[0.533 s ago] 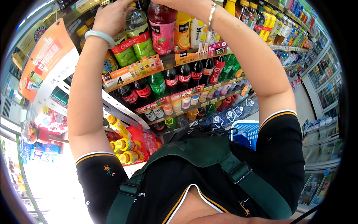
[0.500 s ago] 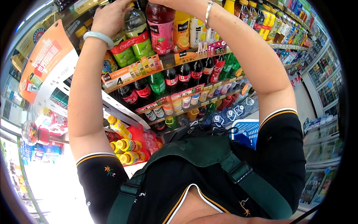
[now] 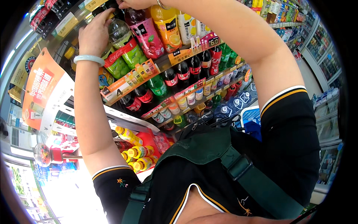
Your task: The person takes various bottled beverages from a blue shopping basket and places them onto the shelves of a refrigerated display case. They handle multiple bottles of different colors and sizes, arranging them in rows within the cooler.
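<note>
Facing me, a rack of drink shelves (image 3: 164, 62) is filling the upper middle of the view, and I am holding both arms (image 3: 95, 108) up to its upper part. An orange sign (image 3: 41, 87) is hanging to the left of my left forearm. A red display (image 3: 150, 140) is standing lower down, with yellow bottles (image 3: 143, 152) lying in it, and a blue basket (image 3: 250, 113) is sitting low on the right, beside my sleeve.

On the shelf under my hands, a bottle with a pink label (image 3: 146, 33) is standing between an orange juice bottle (image 3: 166, 27) on its right and a clear-topped bottle (image 3: 120, 34) on its left. Dark cola bottles (image 3: 183, 71) are lining the shelf below.

My left hand (image 3: 95, 34) is lying against the clear-topped bottle's left side near its top, fingers curving up toward the neck; I am not managing to tell whether they are gripping. My right hand (image 3: 137, 3) is bending over the top of the pink-labelled bottle, the picture's upper edge cutting it off, so I cannot tell how its fingers are closing. A pale bangle (image 3: 88, 58) is circling my left wrist, and a thinner silver bracelet (image 3: 162, 4) is circling my right.
</note>
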Demonstrator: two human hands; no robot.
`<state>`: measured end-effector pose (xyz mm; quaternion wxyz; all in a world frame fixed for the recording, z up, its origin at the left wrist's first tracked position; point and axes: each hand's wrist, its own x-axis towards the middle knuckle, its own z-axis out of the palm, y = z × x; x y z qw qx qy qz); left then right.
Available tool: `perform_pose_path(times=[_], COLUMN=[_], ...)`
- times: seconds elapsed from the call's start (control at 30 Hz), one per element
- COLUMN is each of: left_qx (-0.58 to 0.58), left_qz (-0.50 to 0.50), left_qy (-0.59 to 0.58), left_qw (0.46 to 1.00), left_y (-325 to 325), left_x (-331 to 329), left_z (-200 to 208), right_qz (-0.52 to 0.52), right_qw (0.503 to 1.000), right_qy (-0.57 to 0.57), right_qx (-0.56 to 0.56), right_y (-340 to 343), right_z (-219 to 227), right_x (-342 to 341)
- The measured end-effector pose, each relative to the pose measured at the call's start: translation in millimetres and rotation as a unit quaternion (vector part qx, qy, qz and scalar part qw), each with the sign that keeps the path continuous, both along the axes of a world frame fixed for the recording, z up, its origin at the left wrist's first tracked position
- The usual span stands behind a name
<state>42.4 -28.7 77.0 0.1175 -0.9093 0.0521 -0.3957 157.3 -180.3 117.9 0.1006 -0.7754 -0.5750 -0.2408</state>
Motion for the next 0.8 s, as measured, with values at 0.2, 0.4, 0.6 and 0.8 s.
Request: perform_pose_path(times=[0.2, 0.4, 0.6, 0.8], left_qx=[0.003, 0.005, -0.026, -0.082], left_qz=[0.005, -0.025, -0.011, -0.118], left_qy=[-0.014, -0.021, 0.027, -0.003], left_qw=[1.0, 0.999, 0.999, 0.99], left_y=[11, -5, -2, -11], left_x=[-9, 1, 14, 2], left_z=[-6, -3, -6, 3], right_qz=[-0.04, -0.138, -0.014, -0.069], right_qw=[0.998, 0.973, 0.987, 0.99], right_qy=[-0.026, -0.097, -0.159, 0.05], right_qx=[-0.026, -0.159, -0.022, -0.114], right_y=[33, 16, -33, -190], right_z=[-12, 8, -29, -43], right_x=[4, -6, -21, -120])
